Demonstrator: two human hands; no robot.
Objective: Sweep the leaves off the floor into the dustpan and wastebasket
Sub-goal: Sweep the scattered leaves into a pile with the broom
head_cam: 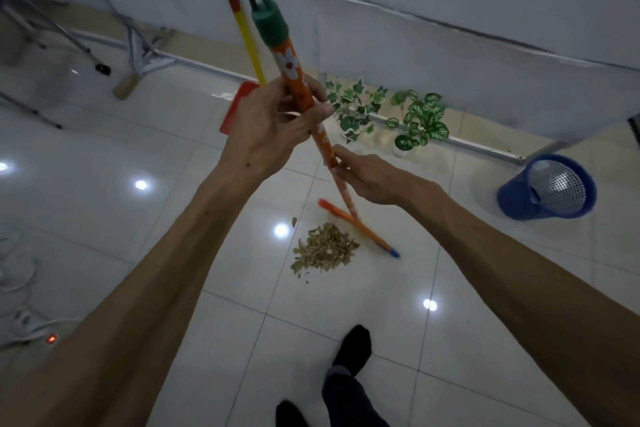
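Leaves (323,248) lie in a small dry pile on the shiny white floor (173,218), just in front of our feet. We hold the broom (304,107) with both hands. Our left hand (273,128) is wrapped tight around the orange stick high up, below its green cap (268,19). Our right hand (367,175) is lower on the stick, with the fingers curled on it, but we cannot tell how firm that hold is. The stick leans down and away from us. At its end the orange broom head (356,227) with a blue tip sits just beside the leaves, on their far right side. Behind our left hand a red dustpan (239,107) with a red and yellow handle stands near the wall. Green plants (388,114) sit by the wall too. A blue wastebasket (547,191) stands off to the right, well apart from the pile.
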